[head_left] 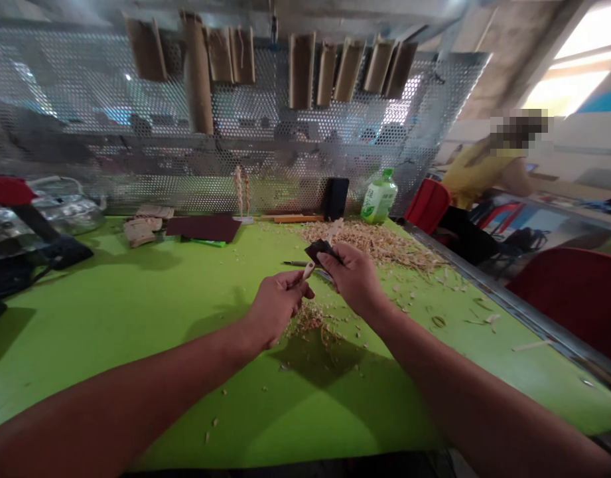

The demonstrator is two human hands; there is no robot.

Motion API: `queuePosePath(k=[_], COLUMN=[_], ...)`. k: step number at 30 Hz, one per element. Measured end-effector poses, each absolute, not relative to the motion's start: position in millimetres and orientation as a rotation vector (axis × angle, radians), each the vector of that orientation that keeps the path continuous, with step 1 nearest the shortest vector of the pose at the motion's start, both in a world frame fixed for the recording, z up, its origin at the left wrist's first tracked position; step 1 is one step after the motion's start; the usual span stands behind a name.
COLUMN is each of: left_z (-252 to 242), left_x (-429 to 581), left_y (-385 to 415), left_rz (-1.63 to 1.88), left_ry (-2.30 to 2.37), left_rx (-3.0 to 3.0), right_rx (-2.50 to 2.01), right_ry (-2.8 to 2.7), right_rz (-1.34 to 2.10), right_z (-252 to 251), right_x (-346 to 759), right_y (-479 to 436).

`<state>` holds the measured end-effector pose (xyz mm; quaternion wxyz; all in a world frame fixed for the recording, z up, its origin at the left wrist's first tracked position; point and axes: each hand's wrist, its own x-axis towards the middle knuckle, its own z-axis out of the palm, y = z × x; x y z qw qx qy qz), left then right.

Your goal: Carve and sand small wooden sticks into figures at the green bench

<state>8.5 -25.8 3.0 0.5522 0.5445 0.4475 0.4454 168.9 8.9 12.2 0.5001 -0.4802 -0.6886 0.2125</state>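
My left hand [278, 305] is closed in a pinch on a small pale wooden piece [308, 269] that sticks up from its fingertips. Just to its right, my right hand [353, 275] is closed on a folded dark piece of sandpaper [319, 250], held against the top of the wooden piece. Both hands hover above the green table [136, 318], over a small heap of wood shavings [312, 318].
A larger pile of shavings [379, 242] lies at the back right, near a green bottle [379, 198] and a dark block [336, 198]. A dark sandpaper sheet [203, 228] and wooden pieces [143, 229] lie further left. A person in yellow [484, 169] sits right; red chairs [578, 292] stand nearby.
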Motion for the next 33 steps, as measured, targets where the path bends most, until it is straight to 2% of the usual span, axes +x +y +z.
queuePosePath(k=[12,24,33], left_z=[0.4,4.3,2.3], left_x=[7.2,8.3,8.7], left_y=[-23.7,-26.0,-28.0], left_rz=[1.086,1.077,1.038], left_ry=[1.037,1.073,1.112], left_rx=[1.335,1.312,1.291], right_rx=[-1.166,-1.159,-1.167], right_ry=[-1.66,-1.658,-1.734], right_rz=[0.596,0.469,0.594], right_z=[15.5,15.2,8.3], right_x=[169.4,169.0,168.1], right_y=[6.2,10.6,10.1])
